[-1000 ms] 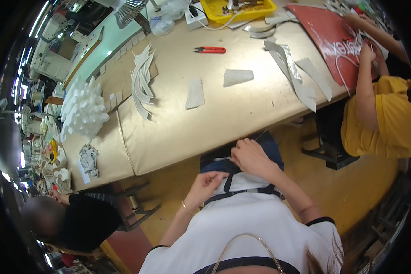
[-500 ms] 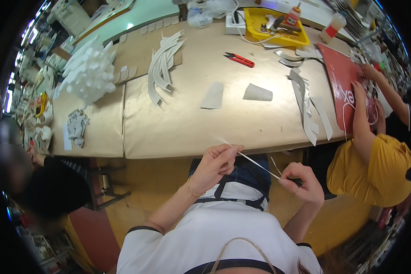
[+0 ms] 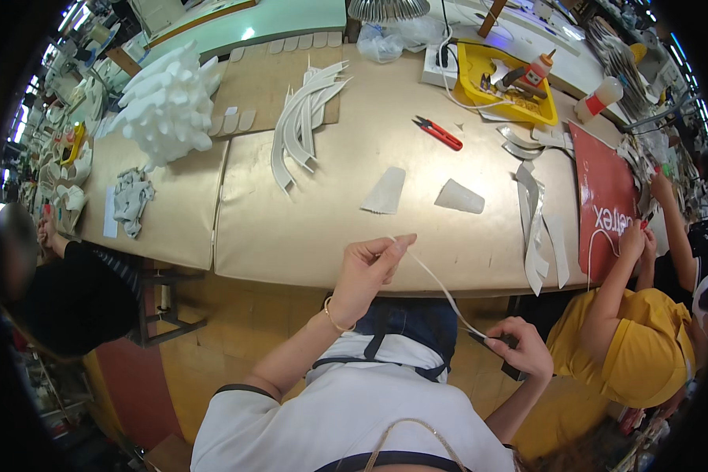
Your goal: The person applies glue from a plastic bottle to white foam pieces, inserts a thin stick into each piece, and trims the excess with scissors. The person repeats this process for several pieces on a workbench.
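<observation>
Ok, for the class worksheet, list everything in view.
Cord: 1, white, between the hands
Snips: 1, red and dark, middle
Trapezoid pieces: 2, grey, nearer than snips
Board: 1, brown, far left
Curved strips: several, cream, partly on board
Rounded tabs: several, pale, along board
Knobbly heap: 1, white, left
Crumpled material: 1 pile, grey, near left
Long strips: several, grey, right
Tray: 1, yellow, far right
Bottles: 2, red and white, in and beside tray
Box: 1, white, by tray
Sheet: 1, red, right end
Plastic bags: uncertain, clear, far edge
Table: 1, gold, middle
People nearby: at least 2, yellow and black tops, either side
Background clutter: uncountable, mixed, rim
Left hand: 1, bare, pinching cord
Right hand: 1, bare, holding cord
</observation>
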Available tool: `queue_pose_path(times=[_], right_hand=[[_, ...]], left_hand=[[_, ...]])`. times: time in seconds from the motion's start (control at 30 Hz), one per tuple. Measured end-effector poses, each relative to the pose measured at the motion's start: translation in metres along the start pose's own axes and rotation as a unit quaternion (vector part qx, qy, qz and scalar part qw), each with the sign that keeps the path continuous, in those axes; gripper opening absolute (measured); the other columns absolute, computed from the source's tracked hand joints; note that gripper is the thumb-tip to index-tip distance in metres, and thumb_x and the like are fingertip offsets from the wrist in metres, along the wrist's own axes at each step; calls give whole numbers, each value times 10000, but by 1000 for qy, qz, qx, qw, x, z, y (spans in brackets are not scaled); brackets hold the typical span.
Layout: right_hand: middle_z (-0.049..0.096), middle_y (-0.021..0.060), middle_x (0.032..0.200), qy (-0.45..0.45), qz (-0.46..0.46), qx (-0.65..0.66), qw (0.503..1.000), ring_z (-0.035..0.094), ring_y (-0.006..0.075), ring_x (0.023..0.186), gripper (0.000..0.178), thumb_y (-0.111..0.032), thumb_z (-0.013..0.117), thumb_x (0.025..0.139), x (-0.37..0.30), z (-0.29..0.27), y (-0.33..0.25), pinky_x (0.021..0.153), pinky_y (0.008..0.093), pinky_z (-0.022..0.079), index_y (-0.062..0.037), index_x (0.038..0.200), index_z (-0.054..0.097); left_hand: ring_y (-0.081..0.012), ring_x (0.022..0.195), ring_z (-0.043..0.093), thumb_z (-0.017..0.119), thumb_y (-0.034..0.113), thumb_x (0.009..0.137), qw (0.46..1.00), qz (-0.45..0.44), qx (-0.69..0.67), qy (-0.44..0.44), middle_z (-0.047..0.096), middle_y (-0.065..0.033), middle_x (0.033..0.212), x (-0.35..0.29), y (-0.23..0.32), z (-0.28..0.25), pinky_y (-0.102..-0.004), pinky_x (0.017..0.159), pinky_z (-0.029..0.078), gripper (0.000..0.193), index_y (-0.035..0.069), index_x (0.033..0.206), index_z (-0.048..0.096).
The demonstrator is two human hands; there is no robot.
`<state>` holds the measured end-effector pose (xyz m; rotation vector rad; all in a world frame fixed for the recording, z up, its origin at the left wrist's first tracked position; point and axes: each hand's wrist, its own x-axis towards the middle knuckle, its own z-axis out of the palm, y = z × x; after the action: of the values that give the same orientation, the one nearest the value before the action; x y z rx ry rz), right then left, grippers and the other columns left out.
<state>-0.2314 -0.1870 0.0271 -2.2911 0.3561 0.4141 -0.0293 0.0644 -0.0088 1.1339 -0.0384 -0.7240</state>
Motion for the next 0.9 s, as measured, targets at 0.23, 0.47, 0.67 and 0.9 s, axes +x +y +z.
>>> queue_pose_path(times=[0.23,0.47,0.67,0.9], right_hand=[[660,152,1020,280,-121,-54,951,618,350,977,299,-215,730,843,104,-28,-37,862,390,482,-22,1066,677],[575,175,1122,255,-53,-212,942,561,338,1063,474,-327,743,795,312,-15,-68,894,441,473,-63,1169,620],[594,114,995,277,-91,-123,949,582,312,961,213,-199,728,824,311,-9,-52,807,412,489,-66,951,621],[590,23,872,176,-213,488,828,463,98,674,256,-63,654,897,180,-7,-57,617,239,396,-66,1109,512]], left_hand=[[-48,607,339,639,89,946,976,115,185,-31,398,57,621,2,-7,5,-242,541,289,182,-30,1049,730],[-83,570,397,716,16,846,906,233,353,-27,491,-17,598,-23,6,7,-256,516,306,157,40,994,764],[-51,649,414,665,-31,876,945,175,277,-6,524,17,719,-17,3,6,-211,566,314,154,-10,1006,746],[-57,623,443,688,-23,854,929,230,286,-48,588,-14,730,-4,10,23,-203,521,314,156,16,989,755]])
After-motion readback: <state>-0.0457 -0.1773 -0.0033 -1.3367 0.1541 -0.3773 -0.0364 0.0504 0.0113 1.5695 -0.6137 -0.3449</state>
